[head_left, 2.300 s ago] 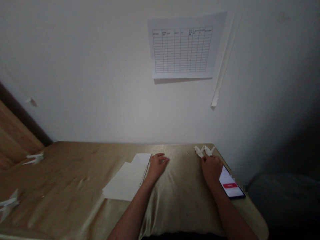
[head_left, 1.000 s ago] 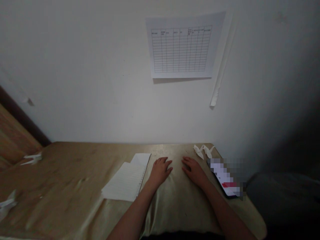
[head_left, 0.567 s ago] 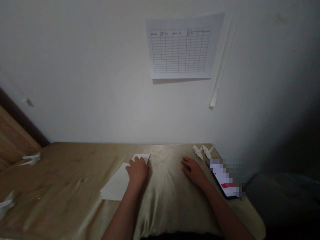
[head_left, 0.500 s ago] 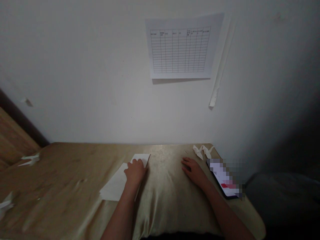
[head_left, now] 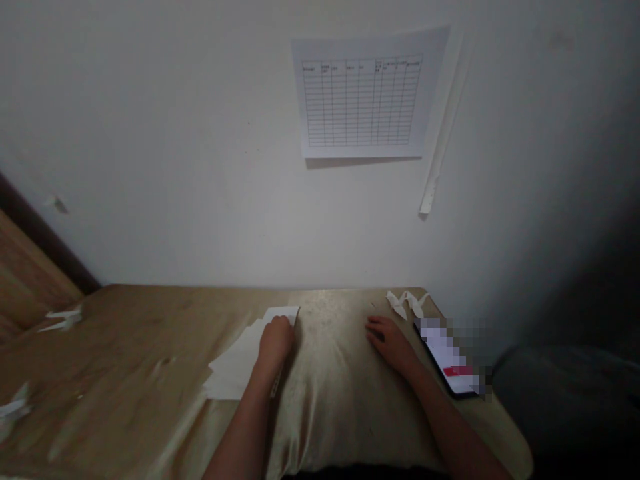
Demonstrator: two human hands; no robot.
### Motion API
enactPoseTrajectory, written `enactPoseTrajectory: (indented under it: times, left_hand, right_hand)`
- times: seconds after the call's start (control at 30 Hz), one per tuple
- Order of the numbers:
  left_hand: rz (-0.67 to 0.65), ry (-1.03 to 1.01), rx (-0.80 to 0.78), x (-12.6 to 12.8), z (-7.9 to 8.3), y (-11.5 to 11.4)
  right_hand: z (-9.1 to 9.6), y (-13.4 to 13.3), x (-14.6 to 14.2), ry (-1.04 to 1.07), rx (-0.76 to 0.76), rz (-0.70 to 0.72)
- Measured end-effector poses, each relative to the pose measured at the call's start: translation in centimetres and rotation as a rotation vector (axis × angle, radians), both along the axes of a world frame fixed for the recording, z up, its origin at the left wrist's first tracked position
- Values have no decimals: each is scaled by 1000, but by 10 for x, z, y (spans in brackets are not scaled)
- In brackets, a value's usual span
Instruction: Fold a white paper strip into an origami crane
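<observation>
Several white sheets of paper (head_left: 235, 363) lie in a fanned stack on the cloth-covered table (head_left: 330, 400). My left hand (head_left: 277, 340) is on the right side of this stack, fingers curled in and closed on the paper; the fingertips are hidden beneath the hand. My right hand (head_left: 393, 343) rests on the cloth to the right of the stack, holding nothing, its fingers partly stretched with a gap between them. Nearest to it are a phone (head_left: 447, 360) with a lit, partly blurred screen and two folded white paper pieces, probably cranes (head_left: 397, 305).
More folded paper shapes lie at the table's left, one farther back (head_left: 63, 320) and one nearer (head_left: 14, 408). A printed table sheet (head_left: 363, 100) hangs on the wall behind. Brown wood (head_left: 35, 280) stands at the left edge, and a dark rounded shape (head_left: 565, 393) is at the right.
My left hand's fingers have drawn in from spread to curled, and the sheets under it have fanned out more. My right hand has stayed nearly still.
</observation>
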State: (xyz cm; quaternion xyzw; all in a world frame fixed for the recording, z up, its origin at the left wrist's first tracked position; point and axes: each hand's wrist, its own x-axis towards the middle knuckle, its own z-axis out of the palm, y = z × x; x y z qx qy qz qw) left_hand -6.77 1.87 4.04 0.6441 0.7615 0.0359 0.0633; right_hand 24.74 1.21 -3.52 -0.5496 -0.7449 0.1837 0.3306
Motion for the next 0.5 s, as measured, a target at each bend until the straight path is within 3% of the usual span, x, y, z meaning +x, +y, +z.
enactPoseTrajectory:
  times: [0.5]
  left_hand:
    - [57,-36,83,8,2,-1]
  right_hand:
    - [4,-1,0,11,7,-13]
